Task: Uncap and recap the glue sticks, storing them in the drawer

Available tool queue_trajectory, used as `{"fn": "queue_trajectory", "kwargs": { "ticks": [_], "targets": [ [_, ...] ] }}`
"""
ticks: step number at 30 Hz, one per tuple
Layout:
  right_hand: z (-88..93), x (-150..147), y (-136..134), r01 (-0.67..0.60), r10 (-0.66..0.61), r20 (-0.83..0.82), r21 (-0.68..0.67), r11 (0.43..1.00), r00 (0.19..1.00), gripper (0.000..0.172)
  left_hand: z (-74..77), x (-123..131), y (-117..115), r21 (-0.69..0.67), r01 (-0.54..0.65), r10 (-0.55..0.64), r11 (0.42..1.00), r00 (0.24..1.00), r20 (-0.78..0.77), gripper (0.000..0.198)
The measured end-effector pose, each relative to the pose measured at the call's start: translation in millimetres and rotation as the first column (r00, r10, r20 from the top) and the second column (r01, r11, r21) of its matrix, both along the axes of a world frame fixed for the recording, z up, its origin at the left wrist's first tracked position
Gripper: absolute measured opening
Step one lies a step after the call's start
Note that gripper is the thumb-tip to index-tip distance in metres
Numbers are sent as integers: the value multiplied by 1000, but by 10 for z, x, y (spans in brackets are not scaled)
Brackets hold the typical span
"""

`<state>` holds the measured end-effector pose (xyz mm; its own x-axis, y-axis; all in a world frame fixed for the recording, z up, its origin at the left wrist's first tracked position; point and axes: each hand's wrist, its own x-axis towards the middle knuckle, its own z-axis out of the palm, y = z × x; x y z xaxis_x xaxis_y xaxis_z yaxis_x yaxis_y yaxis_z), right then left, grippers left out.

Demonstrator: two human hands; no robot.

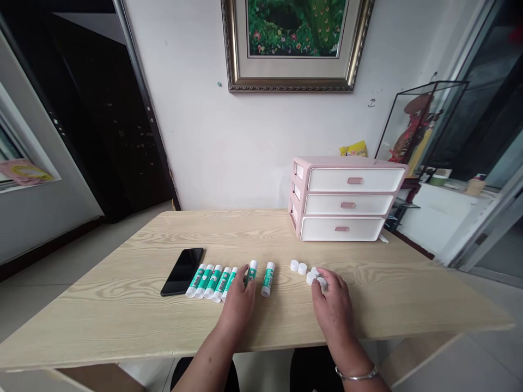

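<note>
- Left hand (239,302): fingers close together, tips at the top of a glue stick (252,270); clamp or light touch hard to tell from this angle, fingers partly covering the stick.
- Right hand (333,305): fingers curled down over the white caps (312,276), touching the nearest ones; grip on any single cap not readable.
- Five more glue sticks (213,282) side by side in a tight row, slightly slanted, green labels up, just left of the left hand.
- Lone stick (268,279) lying between the hands, apart from the row.
- Caps in a loose cluster right of that stick, about five, two of them (298,267) standing clear of the right hand.
- All of it on a pale wood-grain bench (102,321).
- Black phone (182,271) face up at the left end of the row.
- Pink-and-white drawer unit (347,201) at the back of the bench, drawers shut.
</note>
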<state>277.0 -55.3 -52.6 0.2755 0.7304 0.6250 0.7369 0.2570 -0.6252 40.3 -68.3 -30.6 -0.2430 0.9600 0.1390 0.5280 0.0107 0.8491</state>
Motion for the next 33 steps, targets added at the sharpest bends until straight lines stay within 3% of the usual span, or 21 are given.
{"fn": "queue_trajectory", "kwargs": {
  "ticks": [6,12,23,27,30,33],
  "targets": [
    [-6,-16,-10,-3,3,-54,-1,1000,999,31,143,85,107,-43,-10,0,999,975,-223,49],
    [-16,-5,-9,-1,-1,-82,-25,1000,997,30,189,160,113,-66,27,-51,997,921,-387,43],
    [-50,1,2,15,-18,-79,-47,999,997,31,159,200,36,-25,56,-61,998,873,-484,36],
    [-71,7,28,30,-31,-63,-27,999,997,31,271,158,-83,18,25,-13,1000,868,-497,38],
    [-70,2,46,41,-42,-44,-26,999,998,33,393,45,-155,81,-46,86,996,796,-599,34],
    [-68,-5,56,56,-57,-23,-35,998,998,35,432,-130,-153,132,-103,168,986,636,-753,28]
  ]
}}
